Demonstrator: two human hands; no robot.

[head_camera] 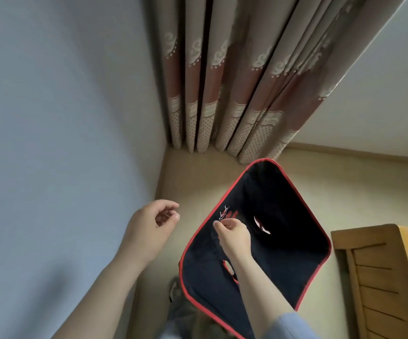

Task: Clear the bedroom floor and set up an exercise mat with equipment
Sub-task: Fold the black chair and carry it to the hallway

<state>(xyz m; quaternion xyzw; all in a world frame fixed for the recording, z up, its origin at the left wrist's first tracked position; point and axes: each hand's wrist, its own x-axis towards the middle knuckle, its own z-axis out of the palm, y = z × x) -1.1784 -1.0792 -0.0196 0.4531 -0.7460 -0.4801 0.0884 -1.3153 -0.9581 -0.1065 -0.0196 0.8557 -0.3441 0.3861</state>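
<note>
Head view, looking down into a room corner: the right hand (233, 232) pinches a flat black fabric panel (283, 204) edged in red piping, with thumb and fingertips closed on the cloth close to its left border. The pinch sits just below a small white-and-red printed logo (225, 212). The left hand (153, 223) is apart from the panel, to its left; its fingers are loosely curled, thumb near the index finger, and it holds nothing. The panel hangs tilted over the beige floor (190, 172), its rounded upper corner just short of the hem of the pleated beige and reddish-brown patterned curtain (222, 81). Its lower edge runs out of frame at the bottom. Two red-trimmed openings pierce the panel: a narrow slit (261, 225) right of the right hand, and a second opening (230, 269) partly hidden behind the right forearm. A pale blue sleeve (288, 326) covers the right arm above the forearm; the left forearm is bare. A blue-grey wall (63, 118) fills the left side. A slatted light-wood furniture piece (374, 265) stands on the floor at the right, just beside the panel's right corner; whether they touch cannot be determined.
</note>
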